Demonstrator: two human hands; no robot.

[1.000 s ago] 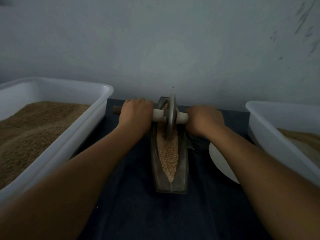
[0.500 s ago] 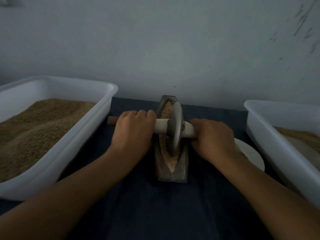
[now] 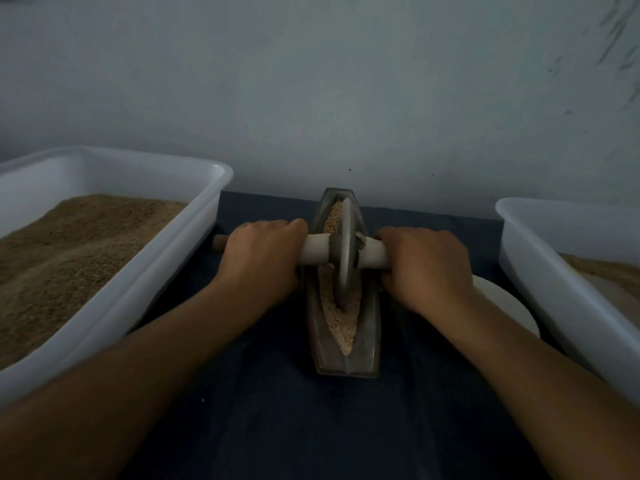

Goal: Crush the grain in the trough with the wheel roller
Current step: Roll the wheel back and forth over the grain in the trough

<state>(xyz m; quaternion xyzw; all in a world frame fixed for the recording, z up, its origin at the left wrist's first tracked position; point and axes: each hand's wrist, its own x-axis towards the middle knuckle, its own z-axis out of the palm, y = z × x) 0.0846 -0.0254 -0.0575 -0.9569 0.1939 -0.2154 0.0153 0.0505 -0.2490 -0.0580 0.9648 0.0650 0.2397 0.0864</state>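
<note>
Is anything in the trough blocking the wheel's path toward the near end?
Nothing visible does. The wheel roller sits in the trough, held by the left hand and right hand on its axle; only grain lies ahead of it toward the near tip.

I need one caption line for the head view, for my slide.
Both hands, left hand and right hand, grip the wheel roller over grain in the trough.
</note>
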